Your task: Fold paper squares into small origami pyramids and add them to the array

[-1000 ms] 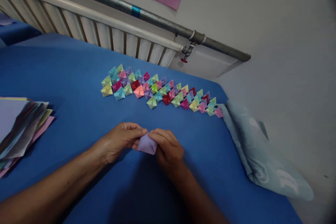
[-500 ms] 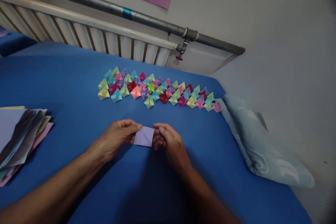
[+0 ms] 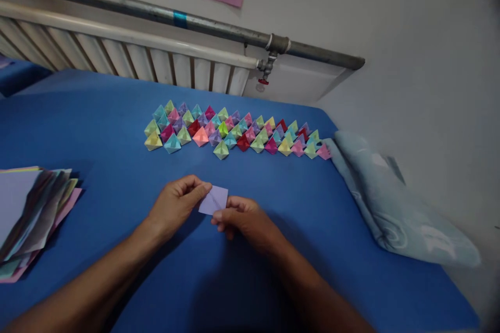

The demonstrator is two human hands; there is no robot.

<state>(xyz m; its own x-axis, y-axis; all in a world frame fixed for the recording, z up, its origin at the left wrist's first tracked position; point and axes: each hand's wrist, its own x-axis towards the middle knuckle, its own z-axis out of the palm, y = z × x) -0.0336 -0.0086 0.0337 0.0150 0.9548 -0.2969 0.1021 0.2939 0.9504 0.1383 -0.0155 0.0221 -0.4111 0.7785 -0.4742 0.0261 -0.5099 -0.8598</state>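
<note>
A small square of folded lilac paper (image 3: pixel 214 201) is held above the blue surface, with a crease line across its face. My left hand (image 3: pixel 180 202) pinches its upper left corner between thumb and fingers. At the lower right edge, my right hand (image 3: pixel 244 218) grips the same paper, thumb on top and fingers curled beneath. Beyond my hands lie rows of small folded paper pieces (image 3: pixel 242 142) in green, pink, blue, purple, red and yellow.
On the left lies a stack of coloured paper sheets (image 3: pixel 19 208). A folded pale blue-green cloth (image 3: pixel 390 208) rests along the right edge of the blue surface (image 3: pixel 97 130). Behind stand a white radiator (image 3: pixel 160 65) and a metal pipe (image 3: pixel 128 4) with a valve.
My right hand has moved down and left from the paper's right side and now pinches its lower edge. My left hand keeps its hold. The view has shifted slightly.
</note>
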